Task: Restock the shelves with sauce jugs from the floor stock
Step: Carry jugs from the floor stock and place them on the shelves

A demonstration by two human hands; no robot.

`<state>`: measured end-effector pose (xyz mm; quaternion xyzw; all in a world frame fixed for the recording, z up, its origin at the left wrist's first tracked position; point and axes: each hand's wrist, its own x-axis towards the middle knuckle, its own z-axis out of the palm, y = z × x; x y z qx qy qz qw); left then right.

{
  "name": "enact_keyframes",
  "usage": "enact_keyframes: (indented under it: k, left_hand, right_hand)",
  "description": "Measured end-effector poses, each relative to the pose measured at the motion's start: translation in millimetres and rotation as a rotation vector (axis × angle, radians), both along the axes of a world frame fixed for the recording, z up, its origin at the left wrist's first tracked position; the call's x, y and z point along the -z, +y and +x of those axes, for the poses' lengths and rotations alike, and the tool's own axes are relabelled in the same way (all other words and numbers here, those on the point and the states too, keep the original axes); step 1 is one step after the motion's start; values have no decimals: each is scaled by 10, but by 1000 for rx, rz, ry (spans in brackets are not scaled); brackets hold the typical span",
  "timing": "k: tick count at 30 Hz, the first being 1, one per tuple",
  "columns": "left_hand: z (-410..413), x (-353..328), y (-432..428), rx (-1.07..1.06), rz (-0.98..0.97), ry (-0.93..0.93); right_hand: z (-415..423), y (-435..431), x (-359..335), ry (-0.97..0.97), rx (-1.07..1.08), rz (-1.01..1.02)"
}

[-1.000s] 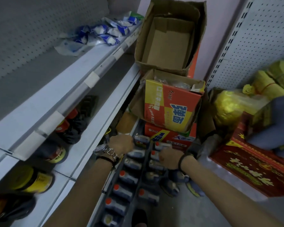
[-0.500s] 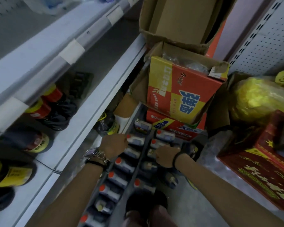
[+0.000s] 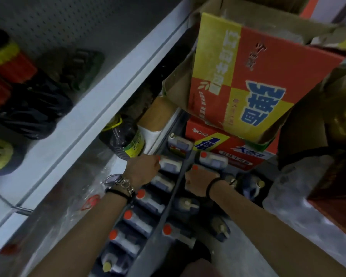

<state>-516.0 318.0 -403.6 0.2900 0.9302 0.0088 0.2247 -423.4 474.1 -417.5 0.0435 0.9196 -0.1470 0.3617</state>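
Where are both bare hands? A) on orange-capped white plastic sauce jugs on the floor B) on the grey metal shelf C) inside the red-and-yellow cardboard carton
A: the left hand grips one orange-capped white plastic sauce jug in the left floor row, and the right hand grips a neighbouring jug in the next row.
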Motion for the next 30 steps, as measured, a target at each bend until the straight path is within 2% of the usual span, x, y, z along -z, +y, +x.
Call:
enact_keyframes:
  k: [11, 18, 22, 24, 26, 28, 30]
  left_hand:
    - [-347, 1987, -5, 15, -81, 137]
    - [-463, 2983, 140, 42, -84, 202]
    - [-460, 3358, 209, 121, -76, 273]
    - [-460, 3492, 239, 133, -53, 282]
    - [-472, 3595, 235, 96, -14, 307]
    - [-488, 3682, 206, 59, 7, 330]
    - [-505, 3732, 175, 19, 32, 329]
  right_hand:
    - [-262, -50, 1712, 44, 92, -77]
    - [-539, -15, 2698, 125, 75, 40]
    - [-776, -13, 3141, 315, 79, 183]
    - [-910, -5, 3359, 423, 120, 180]
    - [-1035, 14, 3574, 428, 167, 93]
    - [-1136, 48, 3763, 354, 214, -1]
    - [-1214, 81, 3908, 330, 239, -25]
